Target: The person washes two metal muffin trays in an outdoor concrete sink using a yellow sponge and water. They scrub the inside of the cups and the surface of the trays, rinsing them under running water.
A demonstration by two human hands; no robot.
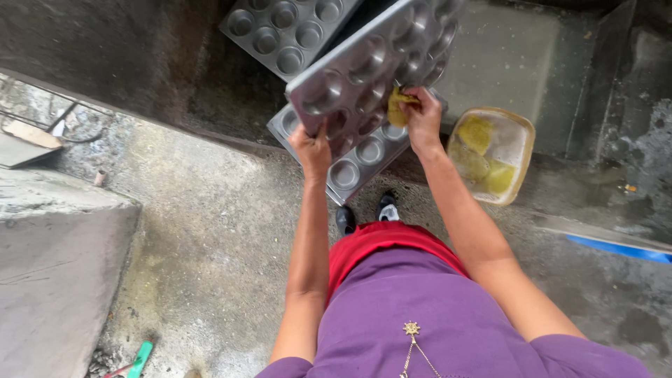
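Observation:
My left hand grips the near edge of a grey metal muffin tray, which is held tilted above the ground. My right hand presses a yellow sponge against the cups of that tray. A second muffin tray lies flat just beneath it, and a third muffin tray lies farther back in the wet concrete basin.
A clear plastic tub with soapy water and yellow sponges stands to the right. My feet in dark sandals stand on wet concrete. A concrete slab rises at left; a blue strip lies at right, a green handle at bottom left.

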